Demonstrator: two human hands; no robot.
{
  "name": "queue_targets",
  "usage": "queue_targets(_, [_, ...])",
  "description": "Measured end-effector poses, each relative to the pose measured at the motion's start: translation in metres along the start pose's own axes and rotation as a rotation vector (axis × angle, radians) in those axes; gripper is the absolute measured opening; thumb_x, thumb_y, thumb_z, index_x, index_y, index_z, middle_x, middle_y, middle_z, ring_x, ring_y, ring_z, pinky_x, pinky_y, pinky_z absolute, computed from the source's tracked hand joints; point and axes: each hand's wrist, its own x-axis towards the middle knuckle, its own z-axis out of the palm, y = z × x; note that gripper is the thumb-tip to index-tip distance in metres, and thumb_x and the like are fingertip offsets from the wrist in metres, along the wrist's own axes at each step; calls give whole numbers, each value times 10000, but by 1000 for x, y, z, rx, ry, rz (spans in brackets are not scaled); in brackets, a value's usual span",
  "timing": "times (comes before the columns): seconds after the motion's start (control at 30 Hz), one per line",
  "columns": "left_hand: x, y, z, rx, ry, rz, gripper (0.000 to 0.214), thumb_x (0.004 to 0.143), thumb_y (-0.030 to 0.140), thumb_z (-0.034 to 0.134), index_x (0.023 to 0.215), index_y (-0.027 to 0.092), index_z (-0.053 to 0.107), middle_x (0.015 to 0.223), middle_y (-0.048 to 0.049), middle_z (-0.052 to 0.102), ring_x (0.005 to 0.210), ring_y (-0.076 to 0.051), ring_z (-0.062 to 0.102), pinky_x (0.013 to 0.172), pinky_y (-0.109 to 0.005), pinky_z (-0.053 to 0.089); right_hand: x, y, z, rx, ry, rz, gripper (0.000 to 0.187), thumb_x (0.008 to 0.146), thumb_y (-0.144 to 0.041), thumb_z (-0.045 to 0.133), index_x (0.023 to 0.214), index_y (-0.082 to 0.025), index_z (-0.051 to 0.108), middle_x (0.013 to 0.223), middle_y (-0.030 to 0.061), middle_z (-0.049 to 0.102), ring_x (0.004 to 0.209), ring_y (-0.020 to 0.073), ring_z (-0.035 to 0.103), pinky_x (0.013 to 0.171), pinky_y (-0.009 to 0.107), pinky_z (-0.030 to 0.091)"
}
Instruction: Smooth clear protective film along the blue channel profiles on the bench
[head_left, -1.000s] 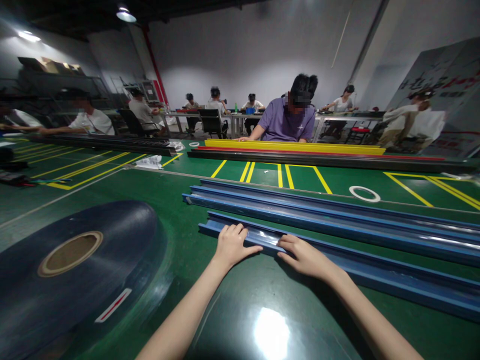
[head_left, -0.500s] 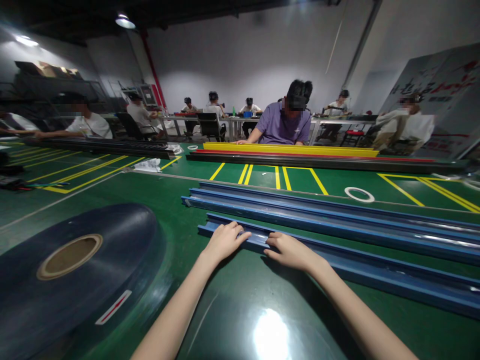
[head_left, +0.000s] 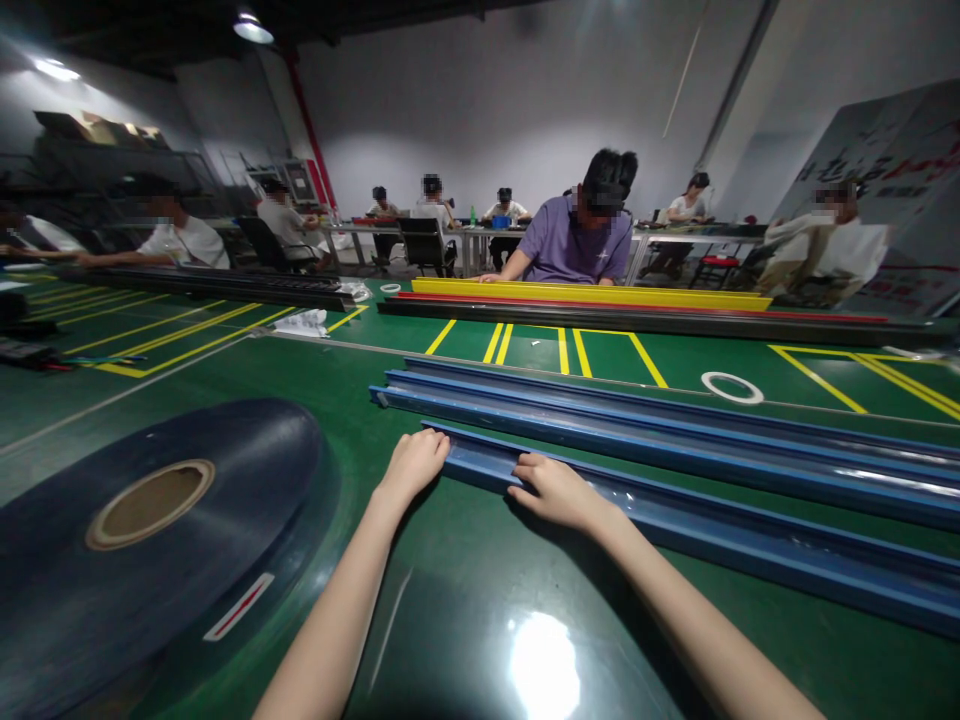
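A long blue channel [head_left: 720,520] lies nearest me, its open side up and its inside shiny in places. My left hand [head_left: 414,465] is closed around the left end of it and hides that end. Farther right, my right hand [head_left: 555,488] grips the near wall, with fingers bent over into the trough and the thumb on the outer side. What the fingertips press on inside the channel is hidden. Just beyond lie more blue channels [head_left: 600,425], side by side.
At left lies a large roll of clear bluish film [head_left: 262,470] with a cardboard core. A white ring [head_left: 733,388] sits beyond the blue channels. Farther off are yellow [head_left: 585,292] and black channels [head_left: 637,322]. Across the green table [head_left: 450,590] sits a person in purple [head_left: 551,245].
My left hand has slid left to the channel's end, and its fingers have closed there. My right hand has shifted slightly left along the near wall. The view has moved a little.
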Motion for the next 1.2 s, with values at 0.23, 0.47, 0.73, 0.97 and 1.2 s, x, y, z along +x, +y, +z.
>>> queue_targets(0.23, [4, -13, 9, -127, 19, -79, 364, 857, 228, 272, 774, 190, 624, 888, -48, 661, 849, -162, 591, 733, -234, 403, 1, 0, -1, 3, -3, 8, 308, 847, -338, 373, 848, -138, 608, 860, 84, 588, 811, 159, 545, 709, 241, 376])
queue_targets(0.47, [3, -16, 5, -81, 54, -135, 368, 848, 206, 253, 774, 176, 613, 901, -68, 653, 848, -175, 595, 732, -245, 415, 13, -10, -7, -6, -70, 59, 320, 836, -358, 386, 852, -140, 620, 874, 90, 600, 789, 160, 561, 685, 237, 375])
queue_targets(0.73, [-1, -34, -5, -139, -37, -244, 352, 833, 232, 271, 767, 192, 615, 875, -75, 659, 832, -198, 601, 670, -257, 421, 37, -25, -5, -50, -66, 45, 330, 836, -367, 383, 835, -140, 623, 856, 96, 616, 791, 183, 583, 678, 248, 384])
queue_targets(0.97, [1, -37, 1, -191, -45, -227, 345, 843, 244, 276, 798, 194, 615, 901, -72, 659, 853, -174, 597, 717, -241, 414, 59, -35, 4, -77, -40, 21, 339, 837, -391, 375, 866, -155, 616, 881, 95, 630, 798, 183, 592, 672, 247, 396])
queue_targets(1.2, [2, -36, 3, -91, -42, -213, 337, 858, 241, 269, 843, 194, 602, 931, -70, 644, 864, -164, 596, 724, -238, 421, 81, -49, 12, -119, -28, 31, 394, 843, -438, 350, 918, -154, 613, 917, 108, 637, 830, 202, 599, 686, 269, 414])
